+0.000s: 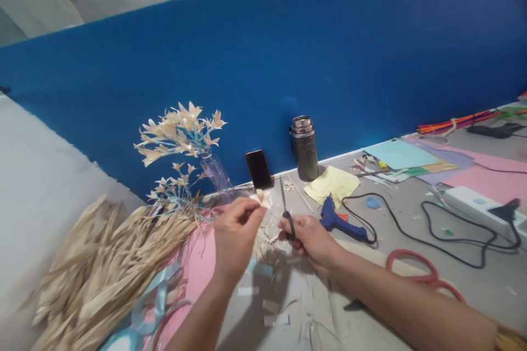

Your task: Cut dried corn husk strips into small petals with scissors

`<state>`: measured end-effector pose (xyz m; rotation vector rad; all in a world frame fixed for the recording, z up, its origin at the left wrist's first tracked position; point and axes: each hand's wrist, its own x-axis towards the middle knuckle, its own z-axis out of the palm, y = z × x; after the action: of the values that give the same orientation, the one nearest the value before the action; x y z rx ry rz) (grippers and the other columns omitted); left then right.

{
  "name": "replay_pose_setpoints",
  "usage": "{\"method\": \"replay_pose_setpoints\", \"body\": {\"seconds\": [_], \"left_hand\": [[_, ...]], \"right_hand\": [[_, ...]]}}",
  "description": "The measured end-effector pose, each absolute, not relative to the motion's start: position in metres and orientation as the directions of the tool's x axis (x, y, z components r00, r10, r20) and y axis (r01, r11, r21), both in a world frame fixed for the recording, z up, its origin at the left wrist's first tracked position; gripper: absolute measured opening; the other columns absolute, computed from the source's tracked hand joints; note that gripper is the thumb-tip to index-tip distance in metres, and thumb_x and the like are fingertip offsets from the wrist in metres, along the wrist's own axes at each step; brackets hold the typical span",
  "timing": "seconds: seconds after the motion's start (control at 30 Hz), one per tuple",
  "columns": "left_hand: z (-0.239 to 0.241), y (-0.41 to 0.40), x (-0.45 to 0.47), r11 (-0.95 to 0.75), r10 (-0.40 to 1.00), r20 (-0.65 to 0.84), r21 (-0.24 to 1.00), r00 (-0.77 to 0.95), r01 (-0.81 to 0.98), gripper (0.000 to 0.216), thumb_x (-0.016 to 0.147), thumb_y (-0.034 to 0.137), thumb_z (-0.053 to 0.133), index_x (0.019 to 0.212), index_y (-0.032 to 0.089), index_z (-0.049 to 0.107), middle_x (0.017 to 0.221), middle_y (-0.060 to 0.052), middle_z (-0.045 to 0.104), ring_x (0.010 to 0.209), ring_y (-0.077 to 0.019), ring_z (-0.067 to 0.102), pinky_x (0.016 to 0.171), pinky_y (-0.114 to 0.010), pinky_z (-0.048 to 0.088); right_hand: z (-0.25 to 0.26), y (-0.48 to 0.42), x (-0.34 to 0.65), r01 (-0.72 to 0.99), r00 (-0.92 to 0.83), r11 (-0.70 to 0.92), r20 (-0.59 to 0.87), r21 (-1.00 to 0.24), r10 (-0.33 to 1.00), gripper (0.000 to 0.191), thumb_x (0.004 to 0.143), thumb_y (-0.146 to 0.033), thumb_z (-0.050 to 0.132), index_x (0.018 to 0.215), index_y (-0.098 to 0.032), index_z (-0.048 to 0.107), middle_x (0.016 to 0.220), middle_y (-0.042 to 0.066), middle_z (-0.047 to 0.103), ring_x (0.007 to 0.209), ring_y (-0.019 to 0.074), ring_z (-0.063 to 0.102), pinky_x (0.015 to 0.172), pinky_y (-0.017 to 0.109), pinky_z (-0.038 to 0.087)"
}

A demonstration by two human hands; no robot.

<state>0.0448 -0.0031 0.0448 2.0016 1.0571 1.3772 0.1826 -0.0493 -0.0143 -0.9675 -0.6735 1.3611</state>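
Note:
Between the thumb and fingers of my left hand is a small cream piece of dried husk, pinched near its edge. My right hand grips a pair of scissors by the dark handles, with the blades pointing up and away. The scissors are a short way right of the husk piece, not touching it. Cut scraps lie on the table below both hands. A blue glue gun rests just right of my right hand.
Dried husks pile up at left. Husk flowers stand in a clear bottle. A phone and a dark flask stand by the blue wall. Red-handled scissors, a black cord and a white power strip lie right.

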Motion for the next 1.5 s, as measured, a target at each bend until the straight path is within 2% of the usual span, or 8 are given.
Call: {"method": "replay_pose_setpoints", "body": {"seconds": [0.33, 0.57, 0.7, 0.93, 1.03, 1.27, 1.37, 1.5], "left_hand": [[-0.008, 0.073, 0.096, -0.537, 0.844, 0.508, 0.809, 0.174, 0.241, 0.011, 0.074, 0.027, 0.067, 0.072, 0.017, 0.072, 0.074, -0.002, 0.067, 0.070, -0.0147, 0.059, 0.067, -0.025, 0.044], [-0.017, 0.059, 0.092, -0.597, 0.801, 0.565, 0.776, 0.197, 0.204, 0.013, 0.079, 0.027, 0.067, 0.071, 0.017, 0.068, 0.082, -0.004, 0.067, 0.077, -0.0157, 0.059, 0.067, -0.024, 0.044], [-0.021, 0.061, 0.090, -0.475, 0.875, 0.440, 0.860, 0.202, 0.184, 0.010, 0.078, 0.025, 0.067, 0.073, 0.017, 0.070, 0.080, -0.003, 0.068, 0.075, -0.0150, 0.059, 0.069, -0.025, 0.044], [-0.032, 0.093, 0.111, -0.233, 0.955, 0.185, 0.951, 0.232, 0.202, 0.006, 0.067, 0.015, 0.074, 0.065, 0.011, 0.070, 0.060, -0.003, 0.065, 0.057, -0.0130, 0.054, 0.058, -0.025, 0.041], [-0.029, 0.098, 0.110, -0.122, 0.968, 0.077, 0.976, 0.241, 0.180, 0.016, 0.064, 0.022, 0.080, 0.069, 0.010, 0.070, 0.058, -0.004, 0.065, 0.052, -0.0115, 0.052, 0.053, -0.024, 0.041], [-0.016, 0.001, 0.057, 0.129, 0.849, -0.069, 0.989, 0.524, -0.078, 0.064, 0.080, 0.065, 0.060, 0.118, 0.015, 0.065, 0.111, -0.016, 0.069, 0.074, -0.0179, 0.067, 0.061, -0.028, 0.051], [-0.019, -0.039, 0.049, 0.035, 0.876, -0.008, 0.998, 0.482, -0.046, 0.057, 0.073, 0.056, 0.074, 0.112, 0.015, 0.067, 0.100, -0.011, 0.071, 0.084, -0.0194, 0.065, 0.072, -0.027, 0.050], [-0.026, -0.051, 0.050, -0.065, 0.923, 0.085, 0.996, 0.376, -0.066, 0.048, 0.087, 0.058, 0.057, 0.100, 0.014, 0.070, 0.089, -0.009, 0.071, 0.084, -0.0209, 0.065, 0.079, -0.032, 0.051]], "right_hand": [[-0.021, -0.045, 0.204, -0.530, 0.323, 0.119, -0.070, -0.839, 0.944, 0.043, 0.076, -0.060, 0.072, 0.087, -0.019, 0.063, 0.071, -0.002, 0.061, 0.047, 0.0070, 0.034, 0.042, 0.020, 0.023], [-0.026, -0.039, 0.208, -0.577, 0.316, 0.094, -0.115, -0.812, 0.942, 0.043, 0.072, -0.059, 0.077, 0.084, -0.019, 0.068, 0.069, -0.001, 0.061, 0.047, 0.0068, 0.034, 0.040, 0.019, 0.024], [-0.025, -0.040, 0.209, -0.548, 0.326, 0.097, -0.106, -0.831, 0.940, 0.042, 0.073, -0.060, 0.075, 0.085, -0.020, 0.070, 0.070, 0.000, 0.061, 0.047, 0.0072, 0.035, 0.040, 0.020, 0.026], [-0.025, -0.038, 0.214, -0.298, 0.321, 0.081, -0.020, -0.951, 0.947, 0.043, 0.071, -0.059, 0.075, 0.063, -0.019, 0.062, 0.049, -0.006, 0.045, 0.040, 0.0060, 0.027, 0.040, 0.022, 0.019], [-0.024, -0.039, 0.215, -0.224, 0.272, 0.052, -0.011, -0.973, 0.962, 0.037, 0.071, -0.054, 0.075, 0.065, -0.019, 0.065, 0.053, -0.003, 0.052, 0.041, 0.0068, 0.031, 0.041, 0.022, 0.020], [-0.025, -0.054, 0.196, 0.009, -0.006, 0.054, 0.054, -0.998, 0.999, 0.015, 0.070, -0.023, 0.067, 0.055, -0.019, 0.068, 0.050, -0.003, 0.058, 0.048, 0.0122, 0.044, 0.046, 0.024, 0.032], [-0.028, -0.061, 0.186, 0.083, -0.087, 0.107, 0.100, -0.991, 0.991, 0.013, 0.063, -0.011, 0.060, 0.057, -0.018, 0.069, 0.056, -0.002, 0.065, 0.054, 0.0155, 0.052, 0.051, 0.024, 0.036], [-0.029, -0.069, 0.180, 0.190, -0.158, 0.190, 0.161, -0.963, 0.974, 0.020, 0.066, -0.010, 0.055, 0.070, -0.017, 0.073, 0.066, -0.001, 0.069, 0.061, 0.0169, 0.058, 0.055, 0.024, 0.040]]}}
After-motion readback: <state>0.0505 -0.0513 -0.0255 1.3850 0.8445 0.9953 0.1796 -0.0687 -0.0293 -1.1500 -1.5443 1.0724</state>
